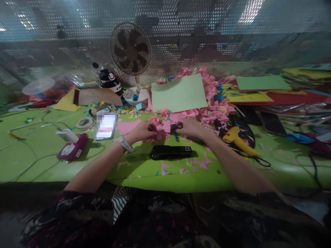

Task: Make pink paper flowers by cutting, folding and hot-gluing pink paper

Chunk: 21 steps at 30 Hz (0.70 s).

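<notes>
Between your two hands, at the green table (170, 184): pink paper (163, 127), just right of your left hand (148, 130), whose fingers look pinched on its edge. Your right hand (188, 128), on the far side, is closed around a dark tool (173, 128), likely scissors; blades unclear. Paper's long axis roughly sideways, hand to hand. Thin, matte, folded-looking, angular; outline blurred.

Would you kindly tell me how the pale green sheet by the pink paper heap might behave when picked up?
The pale green sheet would probably feel light, as it looks thin. It should flex somewhat, since its upper edge bows. Lifting it may also shift some pink paper pieces, because it rests against their uneven heap.
</notes>
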Motion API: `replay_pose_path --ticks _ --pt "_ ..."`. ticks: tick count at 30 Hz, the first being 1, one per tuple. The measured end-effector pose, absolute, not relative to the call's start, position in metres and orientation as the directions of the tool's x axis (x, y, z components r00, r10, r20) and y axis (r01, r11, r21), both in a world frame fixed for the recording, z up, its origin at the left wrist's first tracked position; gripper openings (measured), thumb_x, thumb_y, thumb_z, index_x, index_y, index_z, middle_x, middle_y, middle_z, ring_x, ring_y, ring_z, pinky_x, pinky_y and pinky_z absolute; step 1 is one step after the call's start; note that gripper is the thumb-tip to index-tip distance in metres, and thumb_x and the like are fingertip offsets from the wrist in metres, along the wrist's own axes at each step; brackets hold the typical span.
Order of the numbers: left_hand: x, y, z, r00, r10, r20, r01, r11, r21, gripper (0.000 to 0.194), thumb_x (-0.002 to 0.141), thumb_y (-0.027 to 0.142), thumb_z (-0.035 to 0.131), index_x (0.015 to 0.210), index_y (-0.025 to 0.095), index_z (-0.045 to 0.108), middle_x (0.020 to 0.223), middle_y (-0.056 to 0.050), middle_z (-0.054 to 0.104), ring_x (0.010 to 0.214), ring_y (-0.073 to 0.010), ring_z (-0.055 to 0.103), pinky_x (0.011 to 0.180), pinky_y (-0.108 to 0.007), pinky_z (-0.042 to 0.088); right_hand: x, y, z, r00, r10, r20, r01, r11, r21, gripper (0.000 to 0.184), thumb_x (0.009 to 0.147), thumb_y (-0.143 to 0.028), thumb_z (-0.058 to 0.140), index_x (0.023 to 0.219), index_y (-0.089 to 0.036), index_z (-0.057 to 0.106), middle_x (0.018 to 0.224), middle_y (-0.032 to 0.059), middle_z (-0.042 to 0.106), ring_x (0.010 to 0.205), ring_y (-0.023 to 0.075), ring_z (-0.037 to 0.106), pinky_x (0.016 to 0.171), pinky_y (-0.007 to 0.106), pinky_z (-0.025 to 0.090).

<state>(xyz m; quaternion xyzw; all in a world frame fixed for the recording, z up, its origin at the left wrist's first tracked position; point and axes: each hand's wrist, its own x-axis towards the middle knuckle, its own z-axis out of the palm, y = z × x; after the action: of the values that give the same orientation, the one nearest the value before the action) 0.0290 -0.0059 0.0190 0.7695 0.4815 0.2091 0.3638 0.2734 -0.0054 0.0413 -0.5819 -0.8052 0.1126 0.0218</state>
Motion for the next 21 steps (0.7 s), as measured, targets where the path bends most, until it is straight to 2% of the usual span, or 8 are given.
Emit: replay_pose_path --ticks 3,6,8,10,12,14,17,21 --pt "0.024 -0.002 0.015 0.436 0.899 0.045 0.493 -0.280 0.824 0.011 0.073 0.022 0.071 0.076 0.015 0.063 0.077 -0.004 0.068 0.068 -0.0147 0.061 0.065 -0.028 0.047 0.274 -0.008 0.046 -0.302 0.949 -0.087 0.950 0.292 -0.108 0.021 0.084 -0.034 0.060 0.089 -0.015 0.066 0.090 0.0112 0.070 0.074 0.0216 0.062 0.058 0.028 0.035" --pt "0.019 0.001 0.013 0.375 0.922 0.094 0.391 -0.249 0.886 0.020 0.071 0.029 0.078 0.076 0.015 0.064 0.073 -0.002 0.065 0.064 -0.0118 0.057 0.061 -0.026 0.044 0.279 -0.012 0.049 -0.282 0.959 0.021 0.959 0.281 0.021 0.030 0.088 -0.038 0.055 0.099 -0.012 0.065 0.103 0.0169 0.068 0.083 0.0256 0.063 0.059 0.029 0.035" --pt "0.016 0.001 0.015 0.350 0.935 0.050 0.267 -0.151 0.952 0.023 0.069 0.029 0.081 0.077 0.015 0.064 0.073 -0.001 0.065 0.064 -0.0103 0.058 0.059 -0.023 0.044 0.286 -0.012 0.051 -0.256 0.963 0.086 0.966 0.252 0.055 0.030 0.088 -0.037 0.055 0.102 -0.012 0.065 0.107 0.0185 0.068 0.089 0.0282 0.064 0.061 0.030 0.038" --pt "0.015 -0.002 0.018 0.339 0.940 -0.034 0.125 -0.009 0.992 0.024 0.069 0.025 0.080 0.081 0.016 0.062 0.076 -0.001 0.066 0.066 -0.0103 0.062 0.059 -0.022 0.046 0.296 -0.009 0.051 -0.212 0.967 0.144 0.977 0.213 0.009 0.028 0.086 -0.036 0.058 0.099 -0.013 0.066 0.108 0.0176 0.068 0.094 0.0297 0.064 0.065 0.031 0.042" --pt "0.014 -0.005 0.022 0.320 0.942 -0.101 0.020 0.100 0.995 0.022 0.071 0.021 0.079 0.082 0.016 0.061 0.078 -0.001 0.068 0.068 -0.0107 0.065 0.059 -0.021 0.048 0.307 -0.003 0.050 -0.152 0.974 0.168 0.974 0.176 -0.141 0.025 0.080 -0.036 0.064 0.094 -0.015 0.067 0.104 0.0150 0.070 0.093 0.0293 0.065 0.070 0.033 0.045" --pt "0.015 -0.008 0.025 0.287 0.949 -0.129 -0.047 0.148 0.988 0.020 0.073 0.019 0.077 0.081 0.016 0.060 0.078 -0.002 0.069 0.067 -0.0105 0.067 0.057 -0.020 0.048 0.315 0.003 0.049 -0.110 0.987 0.114 0.907 0.147 -0.395 0.023 0.075 -0.034 0.070 0.088 -0.016 0.067 0.095 0.0116 0.072 0.086 0.0265 0.066 0.071 0.034 0.047" --pt "0.017 -0.010 0.027 0.258 0.956 -0.139 -0.124 0.175 0.977 0.021 0.072 0.019 0.079 0.082 0.016 0.060 0.079 -0.002 0.071 0.067 -0.0103 0.068 0.052 -0.017 0.045 0.317 0.005 0.048 -0.154 0.987 -0.046 0.625 0.061 -0.778 0.022 0.069 -0.031 0.075 0.083 -0.017 0.066 0.080 0.0064 0.072 0.071 0.0199 0.067 0.067 0.031 0.050" --pt "0.020 -0.013 0.026 0.229 0.966 -0.124 -0.224 0.176 0.959 0.031 0.070 0.021 0.081 0.095 0.019 0.064 0.083 -0.001 0.073 0.073 -0.0105 0.070 0.054 -0.016 0.044 0.298 -0.007 0.049 -0.296 0.946 -0.135 0.296 -0.043 -0.954 0.031 0.062 -0.029 0.083 0.084 -0.017 0.065 0.076 0.0031 0.071 0.068 0.0149 0.067 0.066 0.027 0.053"
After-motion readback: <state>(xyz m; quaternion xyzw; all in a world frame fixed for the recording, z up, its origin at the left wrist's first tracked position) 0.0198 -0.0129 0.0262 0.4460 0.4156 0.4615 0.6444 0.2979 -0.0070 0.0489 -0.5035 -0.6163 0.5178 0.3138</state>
